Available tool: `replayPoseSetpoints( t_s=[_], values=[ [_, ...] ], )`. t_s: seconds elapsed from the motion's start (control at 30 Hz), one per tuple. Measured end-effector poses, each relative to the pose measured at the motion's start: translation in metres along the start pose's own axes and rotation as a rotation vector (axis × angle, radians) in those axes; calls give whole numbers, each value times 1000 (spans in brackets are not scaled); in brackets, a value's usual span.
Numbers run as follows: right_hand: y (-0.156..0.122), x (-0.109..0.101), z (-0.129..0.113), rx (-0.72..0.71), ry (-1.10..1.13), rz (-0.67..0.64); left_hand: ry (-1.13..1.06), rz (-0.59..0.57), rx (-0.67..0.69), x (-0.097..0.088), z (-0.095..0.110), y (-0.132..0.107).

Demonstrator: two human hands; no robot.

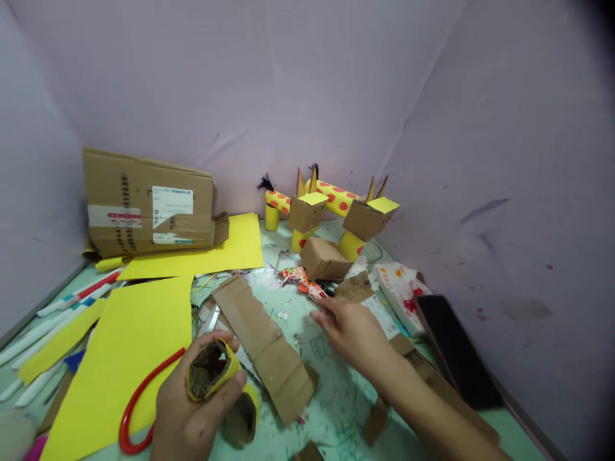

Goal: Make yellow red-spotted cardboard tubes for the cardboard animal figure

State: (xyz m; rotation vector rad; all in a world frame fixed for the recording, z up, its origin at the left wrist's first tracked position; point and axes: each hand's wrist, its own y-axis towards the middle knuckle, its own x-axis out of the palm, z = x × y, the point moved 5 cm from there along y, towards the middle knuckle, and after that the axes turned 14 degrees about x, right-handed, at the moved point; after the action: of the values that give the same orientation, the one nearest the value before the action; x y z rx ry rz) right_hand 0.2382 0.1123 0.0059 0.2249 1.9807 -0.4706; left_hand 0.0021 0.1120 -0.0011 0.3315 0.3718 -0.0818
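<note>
My left hand (pixel 192 390) is closed round a short cardboard tube (pixel 225 362) covered in yellow paper, its hollow end facing me. Just below it is a second yellow-covered tube (pixel 247 413); whether my hand also touches that one is hidden. My right hand (pixel 343 326) reaches over the table, fingers stretched out and partly apart. Its fingertips are at the near end of a flower-patterned tool (pixel 300 280) that looks like a glue gun. Between my hands lies a flat strip of brown cardboard (pixel 269 346).
Two spotted yellow cardboard animals (pixel 307 214) (pixel 369 218) stand at the back, behind a small brown box (pixel 325 259). Yellow sheets (pixel 139 339), a red tube (pixel 127 416) and a large carton (pixel 144 205) are left. A dark phone-like slab (pixel 456 352) leans right.
</note>
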Motion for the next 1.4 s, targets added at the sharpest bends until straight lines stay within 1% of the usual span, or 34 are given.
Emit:
replayPoseSetpoints(
  t_s=[0.03, 0.1, 0.23, 0.33, 0.4, 0.53, 0.57, 0.63, 0.7, 0.83, 0.87, 0.9, 1.0, 1.03, 1.07, 1.1, 1.2, 1.23, 1.27, 1.3, 1.37, 1.4],
  values=[
    [6, -4, 0, 25, -34, 54, -2, 5, -1, -1, 1, 1],
    [19, -6, 1, 63, -97, 89, -2, 23, 8, -4, 3, 2],
    [35, 2, 1, 113, -147, 45, -9, 114, 3, -12, 8, 6],
    [41, 3, 0, 147, -81, -5, -21, 173, -25, -15, 12, 7],
    [45, 1, -1, 155, 22, -84, -28, 180, -29, -14, 14, 7],
    [49, -1, -1, 179, 336, -335, -60, 197, -25, -13, 17, 6],
    [48, -1, -2, 186, 426, -393, -75, 187, -26, -12, 16, 5],
    [42, -2, -6, 178, 605, -479, -109, 141, -35, -9, 12, 6],
    [32, -3, -12, 140, 775, -519, -150, 84, -57, -5, 6, 5],
    [1, -2, -19, 23, 1075, -477, -186, 11, -105, 3, -5, 4],
    [-6, -2, -20, -21, 1189, -469, -183, -3, -114, 5, -6, 3],
    [-13, 0, -20, -52, 1284, -491, -178, -12, -124, 6, -8, 3],
    [-27, 11, -24, -59, 1487, -688, -167, -23, -136, 8, -9, 3],
    [-29, 14, -25, -50, 1518, -733, -163, -26, -138, 8, -9, 3],
    [-31, 14, -26, -49, 1531, -748, -158, -28, -140, 9, -9, 4],
    [-32, 12, -26, -57, 1526, -730, -152, -29, -142, 9, -8, 4],
    [-36, 2, -24, -103, 1442, -584, -127, -42, -146, 9, -9, 6],
    [-38, -1, -22, -122, 1421, -560, -119, -46, -147, 10, -10, 6],
    [-41, -2, -19, -131, 1412, -567, -111, -52, -147, 10, -10, 5],
    [-44, -2, -17, -134, 1416, -610, -99, -58, -145, 11, -11, 5],
    [-49, 4, -12, -115, 1445, -736, -72, -59, -132, 12, -12, 4],
    [-50, 7, -9, -93, 1457, -763, -57, -63, -123, 12, -13, 3]
  ],
)
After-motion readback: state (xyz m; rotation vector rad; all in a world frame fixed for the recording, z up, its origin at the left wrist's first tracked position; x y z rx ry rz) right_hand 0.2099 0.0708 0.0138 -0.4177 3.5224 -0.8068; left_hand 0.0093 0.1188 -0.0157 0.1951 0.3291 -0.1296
